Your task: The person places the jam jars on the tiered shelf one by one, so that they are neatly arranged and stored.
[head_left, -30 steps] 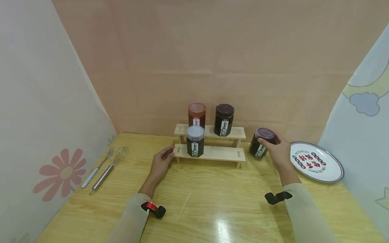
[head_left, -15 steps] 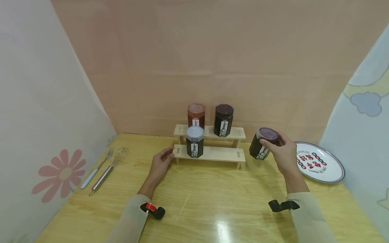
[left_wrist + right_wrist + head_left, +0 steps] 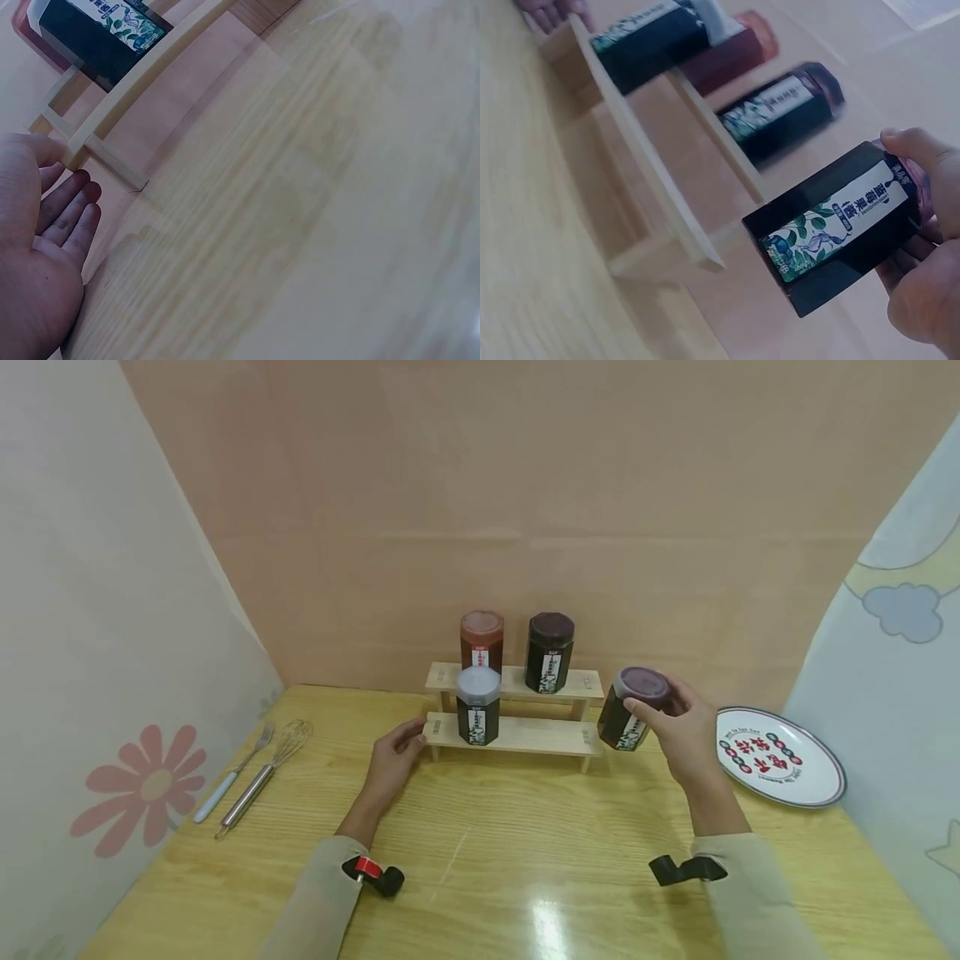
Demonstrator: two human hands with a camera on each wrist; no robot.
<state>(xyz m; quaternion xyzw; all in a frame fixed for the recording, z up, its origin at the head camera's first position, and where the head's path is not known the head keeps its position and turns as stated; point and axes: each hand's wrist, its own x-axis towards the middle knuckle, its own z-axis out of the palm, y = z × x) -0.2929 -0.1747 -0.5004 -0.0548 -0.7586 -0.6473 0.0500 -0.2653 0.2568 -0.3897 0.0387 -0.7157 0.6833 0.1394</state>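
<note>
My right hand (image 3: 692, 737) grips a dark eight-sided jam jar (image 3: 836, 225) with a purple lid, near its top. The jar leans, lid to the right, close by the right end of the two-tier wooden stand (image 3: 536, 735). At the stand's left end, my left hand (image 3: 393, 762) holds the corner of the lower tier, thumb at the board and the other fingers loosely bent below it. A white-lidded jar (image 3: 478, 708) stands on the left part of that tier. On the upper tier are an orange-lidded jar (image 3: 482, 639) and a dark-lidded jar (image 3: 550, 652).
A white oval plate (image 3: 817, 777) with red lettering lies to the right on the wooden table (image 3: 480, 860). Over on the left lie a blue-handled fork (image 3: 217, 795) and a wire whisk (image 3: 251, 795). A beige backdrop (image 3: 375, 527) rises behind the stand.
The right hand first drew the jar slightly right, then carried it left and a little up toward the stand's lower tier. The left hand has stayed at the stand's end.
</note>
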